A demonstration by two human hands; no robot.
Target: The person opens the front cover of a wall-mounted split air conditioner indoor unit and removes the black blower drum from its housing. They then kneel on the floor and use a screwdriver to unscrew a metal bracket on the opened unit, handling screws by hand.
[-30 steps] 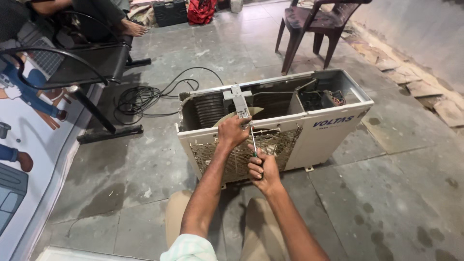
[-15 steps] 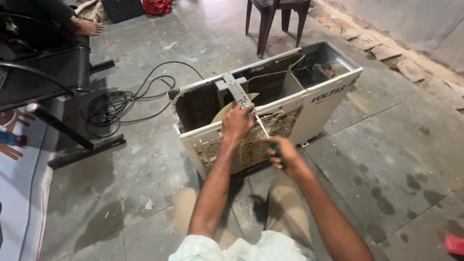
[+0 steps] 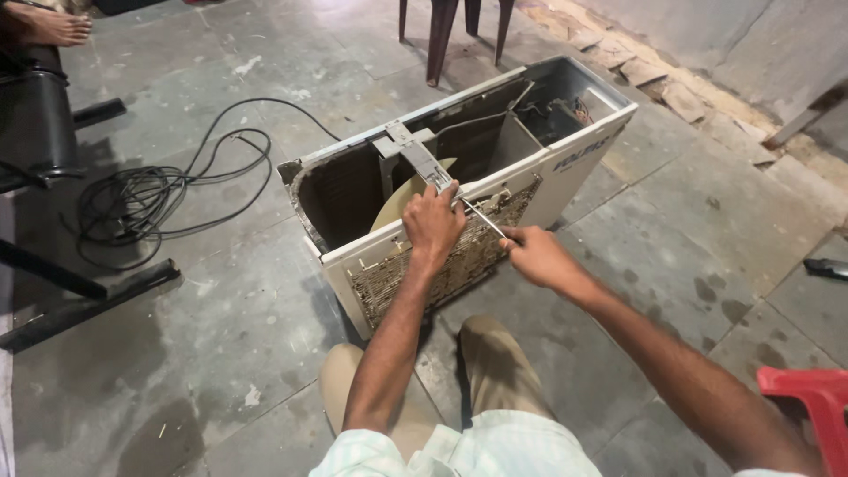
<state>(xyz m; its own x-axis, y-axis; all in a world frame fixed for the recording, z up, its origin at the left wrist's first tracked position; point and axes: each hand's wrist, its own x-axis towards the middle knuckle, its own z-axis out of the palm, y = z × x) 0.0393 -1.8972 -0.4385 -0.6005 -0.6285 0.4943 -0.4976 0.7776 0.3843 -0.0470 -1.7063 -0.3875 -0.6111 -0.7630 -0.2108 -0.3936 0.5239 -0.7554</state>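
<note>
- The open air-conditioner casing (image 3: 565, 168), a white box with its top off, stands on the stone floor (image 3: 221, 291) directly ahead of both hands, its near long wall right under them.
- A grey metal bracket (image 3: 415, 155) spans the open top from the far wall to the near rim; its near end lies under the left hand (image 3: 433, 225).
- The left hand is curled over the near rim where the bracket ends, fingers closed down on the metal, touching both rim and bracket.
- The right hand (image 3: 534, 256) sits just to the right of the left, in front of the casing's near wall, clenched around the handle of a screwdriver (image 3: 481, 219).
- The thin shaft of the screwdriver runs from the right hand up and leftward to the left hand's fingers; its tip seems to meet the bracket's end there, though the left hand hides the exact spot.
- Below the two hands, the near wall shows a dusty finned grille (image 3: 442, 265), touching neither hand.
- Behind the left hand, inside the casing, a pale fan blade (image 3: 393, 208) shows.
- Well to the left of the left hand, a black cable (image 3: 132, 199) lies coiled on the floor.
- Beyond the casing stand the legs of a dark chair (image 3: 442, 35); near the right forearm, a red plastic stool (image 3: 813, 397) pokes in.
</note>
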